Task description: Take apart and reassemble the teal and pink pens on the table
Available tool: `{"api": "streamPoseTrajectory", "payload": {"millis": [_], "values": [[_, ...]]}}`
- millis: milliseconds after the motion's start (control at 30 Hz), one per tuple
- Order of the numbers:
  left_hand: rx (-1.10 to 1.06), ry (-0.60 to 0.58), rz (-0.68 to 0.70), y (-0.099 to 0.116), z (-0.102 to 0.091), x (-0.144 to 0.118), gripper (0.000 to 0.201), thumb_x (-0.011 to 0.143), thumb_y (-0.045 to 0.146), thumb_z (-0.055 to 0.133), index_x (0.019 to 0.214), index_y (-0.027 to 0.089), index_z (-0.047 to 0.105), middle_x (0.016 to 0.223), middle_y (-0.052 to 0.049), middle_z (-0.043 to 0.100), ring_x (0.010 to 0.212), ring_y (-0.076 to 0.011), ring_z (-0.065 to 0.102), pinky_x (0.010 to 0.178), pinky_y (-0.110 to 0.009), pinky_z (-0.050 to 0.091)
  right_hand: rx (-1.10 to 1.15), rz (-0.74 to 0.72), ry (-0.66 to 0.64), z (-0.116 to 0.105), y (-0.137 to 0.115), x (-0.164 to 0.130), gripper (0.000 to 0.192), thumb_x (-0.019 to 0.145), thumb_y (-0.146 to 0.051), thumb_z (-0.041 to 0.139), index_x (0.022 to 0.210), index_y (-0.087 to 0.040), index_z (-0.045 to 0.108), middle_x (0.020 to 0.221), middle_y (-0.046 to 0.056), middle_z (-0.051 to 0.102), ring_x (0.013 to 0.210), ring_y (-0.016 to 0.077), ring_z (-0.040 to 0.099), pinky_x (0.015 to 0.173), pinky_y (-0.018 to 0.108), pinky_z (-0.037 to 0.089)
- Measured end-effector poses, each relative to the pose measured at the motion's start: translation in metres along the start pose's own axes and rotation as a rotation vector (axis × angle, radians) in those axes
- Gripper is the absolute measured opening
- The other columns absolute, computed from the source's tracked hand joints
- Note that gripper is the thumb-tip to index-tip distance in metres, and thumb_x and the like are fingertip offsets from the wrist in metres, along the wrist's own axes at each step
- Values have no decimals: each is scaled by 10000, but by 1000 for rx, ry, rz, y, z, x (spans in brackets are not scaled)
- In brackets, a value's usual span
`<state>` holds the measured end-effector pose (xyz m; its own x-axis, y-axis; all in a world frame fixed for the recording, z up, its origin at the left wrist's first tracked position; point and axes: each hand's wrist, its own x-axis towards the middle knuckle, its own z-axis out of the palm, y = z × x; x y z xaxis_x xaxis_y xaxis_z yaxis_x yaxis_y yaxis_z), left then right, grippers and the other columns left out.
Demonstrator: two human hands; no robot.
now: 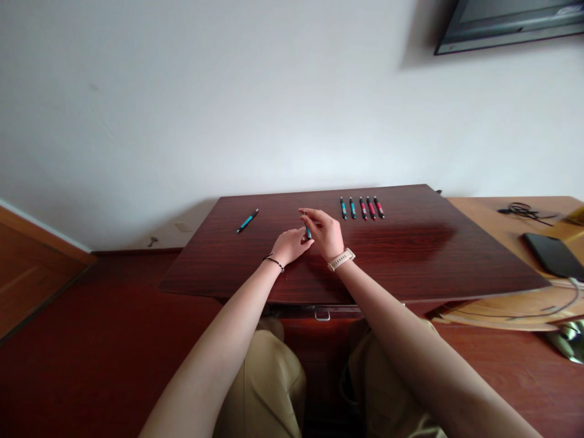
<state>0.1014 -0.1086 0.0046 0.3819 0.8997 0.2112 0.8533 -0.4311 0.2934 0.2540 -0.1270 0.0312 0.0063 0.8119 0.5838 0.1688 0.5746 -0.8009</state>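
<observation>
A teal pen [308,232] sat pinched between both hands above the table's [410,255] middle: right hand [325,234] gripped its top, left hand [292,244] its lower end (apparently assembling or checking it). Five pens [361,207] lay at one o'clock, another teal pen [247,220] at ten.

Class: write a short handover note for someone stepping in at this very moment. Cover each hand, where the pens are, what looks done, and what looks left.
Left hand: at the lower end of a teal pen, over the table.
Right hand: fingers on the same pen, higher up.
Done, by the look of it: five pens in a row at the far right, two teal and three red.
Left: the held pen, and a lone teal pen lying far left.
</observation>
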Motion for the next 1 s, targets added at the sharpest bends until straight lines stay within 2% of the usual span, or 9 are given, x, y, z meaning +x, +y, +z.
{"api": "streamPoseTrajectory", "payload": {"millis": [200,533,667,1000], "values": [[-7,7,13,-1,1,0,131,986,352,661,1047,241,696,925,-72,789,882,-297,759,802,-337,523,86,41,40,1,2,1,249,981,-461,706,1138,-315,832,1168,37,813,1018,228,756,936,343,620],[5,4,22,-2,1,-1,135,993,361,645,1042,240,676,921,-64,785,869,-285,754,766,-329,510,72,58,44,1,5,2,228,976,-450,714,1116,-310,828,1133,35,817,997,221,757,931,343,616],[0,0,23,-2,1,-1,142,993,358,648,1064,238,674,926,-66,783,879,-284,754,774,-327,511,35,58,32,1,8,2,239,990,-458,694,1115,-299,821,1087,37,823,967,221,764,921,343,616],[27,-32,22,0,-3,-2,169,1009,372,618,1107,243,667,951,-50,785,910,-277,757,779,-326,510,-49,66,22,3,17,4,234,1005,-421,664,1127,-285,810,1132,38,829,978,232,786,901,346,626]]}}
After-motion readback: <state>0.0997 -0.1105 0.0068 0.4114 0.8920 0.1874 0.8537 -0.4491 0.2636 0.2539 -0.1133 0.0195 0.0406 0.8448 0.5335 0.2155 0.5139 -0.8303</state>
